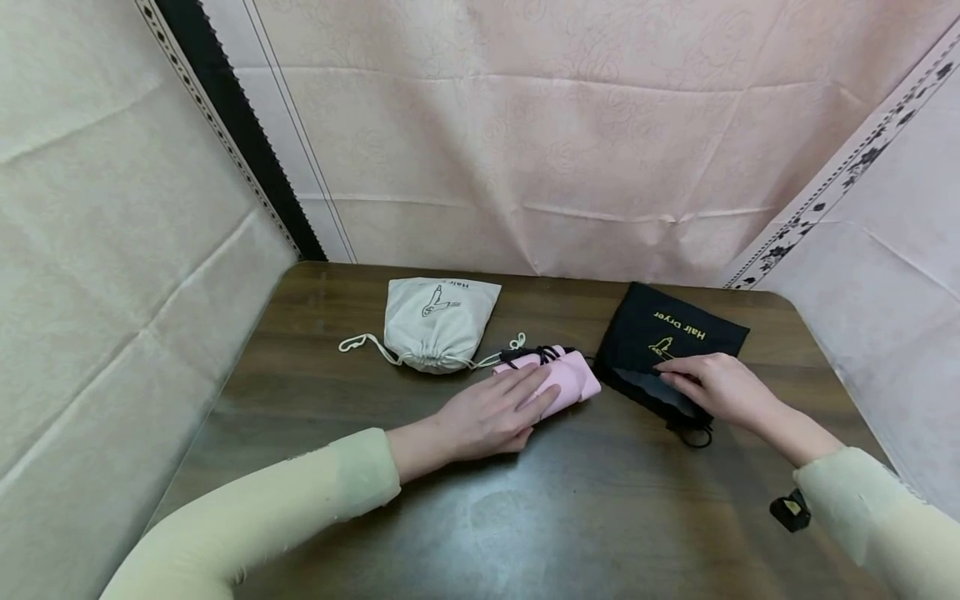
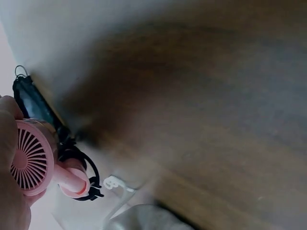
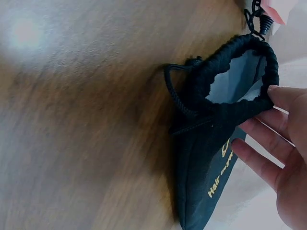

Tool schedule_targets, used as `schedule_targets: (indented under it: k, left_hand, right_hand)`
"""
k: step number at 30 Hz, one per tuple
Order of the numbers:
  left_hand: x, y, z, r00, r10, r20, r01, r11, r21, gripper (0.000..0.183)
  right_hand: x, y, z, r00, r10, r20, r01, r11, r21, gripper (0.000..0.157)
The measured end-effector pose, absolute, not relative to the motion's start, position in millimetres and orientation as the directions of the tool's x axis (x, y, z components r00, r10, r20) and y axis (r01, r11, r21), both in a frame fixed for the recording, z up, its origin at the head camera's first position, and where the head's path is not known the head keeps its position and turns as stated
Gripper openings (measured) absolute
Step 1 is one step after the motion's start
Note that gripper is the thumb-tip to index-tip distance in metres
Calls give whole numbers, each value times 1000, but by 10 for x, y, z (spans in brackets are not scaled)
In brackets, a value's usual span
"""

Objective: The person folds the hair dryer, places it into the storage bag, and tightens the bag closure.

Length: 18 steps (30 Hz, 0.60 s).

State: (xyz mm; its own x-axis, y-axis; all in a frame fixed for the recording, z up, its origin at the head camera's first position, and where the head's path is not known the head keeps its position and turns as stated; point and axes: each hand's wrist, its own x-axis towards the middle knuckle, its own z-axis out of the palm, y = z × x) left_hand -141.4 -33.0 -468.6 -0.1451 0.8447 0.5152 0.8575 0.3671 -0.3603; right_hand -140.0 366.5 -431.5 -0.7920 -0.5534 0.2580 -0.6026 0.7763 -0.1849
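A pink folding hair dryer [image 1: 573, 383] lies mid-table with its black cord bundled at the handle. My left hand [image 1: 491, 412] holds it from above, fingers across its body. The left wrist view shows its round slotted intake grille [image 2: 29, 160] beside the palm. On the right lies a black drawstring bag [image 1: 630, 329] lettered "Hair Dryer" in gold. My right hand [image 1: 716, 385] pinches the rim of its mouth between thumb and fingers. That mouth gapes in the right wrist view, exposing a grey lining [image 3: 235, 79].
Left of the dryer lies a light grey drawstring bag [image 1: 438, 321] with a hair dryer print, its white cord [image 1: 367, 342] trailing out. A small black object [image 1: 791, 510] shows beside the right sleeve. Pale cloth [image 1: 570, 150] hangs behind the brown wooden table [image 1: 480, 517].
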Motion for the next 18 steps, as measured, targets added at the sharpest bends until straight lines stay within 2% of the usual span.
schedule_targets:
  k: [8,18]
  left_hand:
    - [-1367,-329,-4503,-195,826,529,854,408,-323,63]
    - [-1224,-271,-4391,-148,812,564,855,391,-339,56]
  right_hand:
    - [-1490,3578,-4244,-802,-526,283,-589,775,-230,20]
    - [-1617,3401,-4167,-815,-502,290,-575,766,-289,21]
